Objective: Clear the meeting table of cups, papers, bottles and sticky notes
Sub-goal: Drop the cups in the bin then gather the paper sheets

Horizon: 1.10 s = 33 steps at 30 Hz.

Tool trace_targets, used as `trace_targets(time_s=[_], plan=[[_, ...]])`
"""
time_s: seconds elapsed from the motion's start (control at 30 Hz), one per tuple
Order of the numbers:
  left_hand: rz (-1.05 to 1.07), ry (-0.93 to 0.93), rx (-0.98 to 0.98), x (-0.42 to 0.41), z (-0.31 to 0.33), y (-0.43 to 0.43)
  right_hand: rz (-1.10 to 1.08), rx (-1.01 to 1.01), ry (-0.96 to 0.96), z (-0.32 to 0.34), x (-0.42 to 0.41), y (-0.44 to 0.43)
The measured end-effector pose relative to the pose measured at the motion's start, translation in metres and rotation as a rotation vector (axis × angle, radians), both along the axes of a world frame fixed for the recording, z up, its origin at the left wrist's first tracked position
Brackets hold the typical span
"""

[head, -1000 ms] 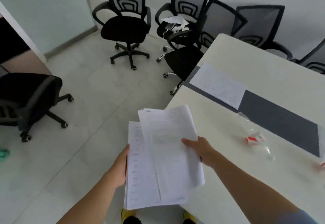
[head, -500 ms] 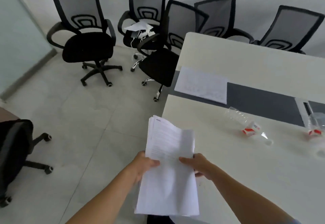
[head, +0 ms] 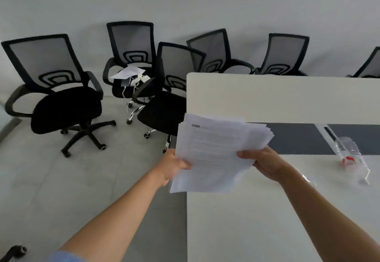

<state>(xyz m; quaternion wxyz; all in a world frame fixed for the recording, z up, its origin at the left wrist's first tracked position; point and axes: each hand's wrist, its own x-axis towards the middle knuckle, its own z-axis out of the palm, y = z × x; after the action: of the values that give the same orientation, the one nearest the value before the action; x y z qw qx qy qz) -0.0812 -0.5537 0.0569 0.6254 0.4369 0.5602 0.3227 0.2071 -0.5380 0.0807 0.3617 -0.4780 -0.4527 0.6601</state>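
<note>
A thick stack of white printed papers [head: 216, 150] hangs over the left end of the cream meeting table [head: 267, 97]. My left hand [head: 174, 164] grips the stack's left edge and my right hand [head: 263, 161] grips its right edge. The stack hides the spot on the table's dark grey centre strip [head: 298, 138] where a single sheet lay earlier. A clear empty plastic bottle [head: 349, 154] with a red label lies on its side on the table to the right of my right hand.
Several black mesh office chairs stand along the white wall and at the table's left end; one [head: 131, 72] carries loose paper and white cables, another [head: 162, 107] is close to the table's corner. Grey tiled floor [head: 61, 189] lies to the left.
My view has swung right and up toward the wall. Both hands have carried the stack forward over the table's end, covering the place where the single sheet lay.
</note>
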Motion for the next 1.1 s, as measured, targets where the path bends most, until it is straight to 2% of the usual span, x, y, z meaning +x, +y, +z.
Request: trace_targets(time_s=[0.13,0.27,0.4,0.57,0.7,0.83,1.1], plan=[[-0.037,0.060,0.032,-0.002,-0.020,0.038,-0.178,0.086,-0.102,-0.005,-0.016,0.002],[-0.234,0.082,0.035,-0.011,-0.039,0.059,-0.370,-0.006,-0.239,-0.040,-0.037,-0.013],[-0.400,0.087,0.052,-0.019,-0.046,0.085,-0.537,-0.079,-0.246,-0.057,-0.065,-0.021],[-0.502,0.071,0.095,-0.021,-0.044,0.109,-0.740,0.026,-0.248,-0.054,-0.081,-0.021],[-0.619,0.148,0.065,-0.024,-0.058,0.117,-0.703,-0.105,-0.270,-0.076,-0.090,-0.029],[-0.651,0.098,-0.005,-0.024,-0.062,0.136,-0.731,-0.174,-0.311,-0.072,-0.093,-0.012],[-0.479,-0.154,-0.269,-0.024,-0.051,0.219,-0.761,-0.270,-0.064,-0.066,-0.080,0.090]])
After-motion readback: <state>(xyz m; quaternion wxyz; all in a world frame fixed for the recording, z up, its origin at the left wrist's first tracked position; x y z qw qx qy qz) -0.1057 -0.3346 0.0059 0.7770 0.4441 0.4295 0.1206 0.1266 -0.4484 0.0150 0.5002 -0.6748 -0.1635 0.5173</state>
